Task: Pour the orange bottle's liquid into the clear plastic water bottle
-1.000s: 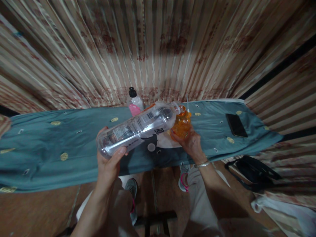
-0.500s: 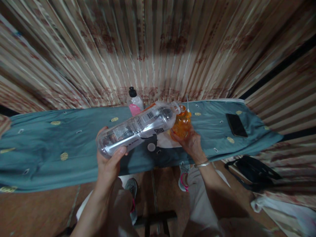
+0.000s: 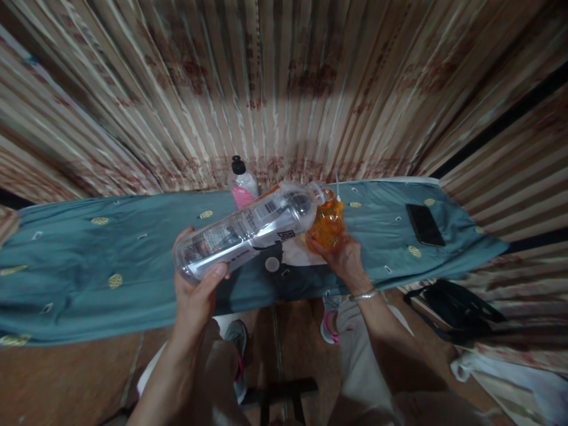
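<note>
1. Two hands are seen, both occupied.
2. One large clear bottle (image 3: 244, 236) is grasped near its base by the fingers of the left hand (image 3: 195, 290); it is tilted above the bench (image 3: 146, 248), its neck pointed right.
3. One orange bottle (image 3: 328, 228) is gripped by the fingers of the right hand (image 3: 344, 257), just beside the clear bottle's mouth; whether the mouths touch cannot be told.
4. One black-capped bottle (image 3: 244, 192) with a pink label is stood upright at the far side.
5. One white disc (image 3: 272, 264) is seen near the middle.
6. One phone (image 3: 425, 225) is laid at the right.
</note>
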### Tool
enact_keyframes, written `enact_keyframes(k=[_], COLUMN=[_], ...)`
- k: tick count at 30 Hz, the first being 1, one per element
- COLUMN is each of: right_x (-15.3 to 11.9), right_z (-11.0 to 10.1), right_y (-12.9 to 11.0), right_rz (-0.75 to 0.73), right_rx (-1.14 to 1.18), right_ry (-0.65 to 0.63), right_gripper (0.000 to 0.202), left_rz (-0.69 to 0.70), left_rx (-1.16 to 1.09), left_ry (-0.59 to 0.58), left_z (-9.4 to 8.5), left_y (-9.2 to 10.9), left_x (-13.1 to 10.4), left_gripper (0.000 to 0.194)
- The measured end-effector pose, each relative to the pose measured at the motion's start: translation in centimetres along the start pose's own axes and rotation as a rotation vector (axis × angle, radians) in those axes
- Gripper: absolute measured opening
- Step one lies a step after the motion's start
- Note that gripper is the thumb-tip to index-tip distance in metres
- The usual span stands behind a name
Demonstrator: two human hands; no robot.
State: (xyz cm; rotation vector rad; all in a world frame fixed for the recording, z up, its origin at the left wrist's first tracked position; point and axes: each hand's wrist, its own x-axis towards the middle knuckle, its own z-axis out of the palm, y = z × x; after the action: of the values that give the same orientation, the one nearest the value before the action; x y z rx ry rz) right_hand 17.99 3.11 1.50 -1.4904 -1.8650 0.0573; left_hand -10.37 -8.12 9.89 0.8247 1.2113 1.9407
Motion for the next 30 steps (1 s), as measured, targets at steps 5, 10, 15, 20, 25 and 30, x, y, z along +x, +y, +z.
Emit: enact_keyframes(k=[5, 10, 15, 20, 25, 30], right_x=[0.02, 0.08, 0.13, 0.07, 0.1, 0.11], right_z=[0.12, 0.02, -0.17, -0.15, -0.31, -0.38], right_y=[-0.12, -0.25, -0.25, -0.3, -0.34, -0.36], right_rz=[-0.011, 0.02, 0.012, 0.01, 0.002, 0.019], right_rx=[-0.004, -0.008, -0.001, 0.006, 0.023, 0.029], right_ry=[0.014, -0.001, -0.012, 0.005, -0.012, -0.025], right_gripper=[0.079, 0.081, 0.083, 0.08, 0.079, 0.076], left_rz=[0.01, -0.002, -0.012, -0.022, -0.024, -0.028], left_rx=[0.014, 0.026, 0.008, 0.006, 0.04, 0.031], left_ry=[-0.003, 0.002, 0.013, 0.028, 0.019, 0.027], left_z=[-0.05, 0.04, 0.17, 0.17, 0.08, 0.09], left_y=[-0.05, 0.06, 0.19, 0.16, 0.19, 0.3], left_x=[0.05, 0.05, 0.04, 0.07, -0.01, -0.02], left_gripper=[0.082, 0.083, 0.084, 0.085, 0.085, 0.088])
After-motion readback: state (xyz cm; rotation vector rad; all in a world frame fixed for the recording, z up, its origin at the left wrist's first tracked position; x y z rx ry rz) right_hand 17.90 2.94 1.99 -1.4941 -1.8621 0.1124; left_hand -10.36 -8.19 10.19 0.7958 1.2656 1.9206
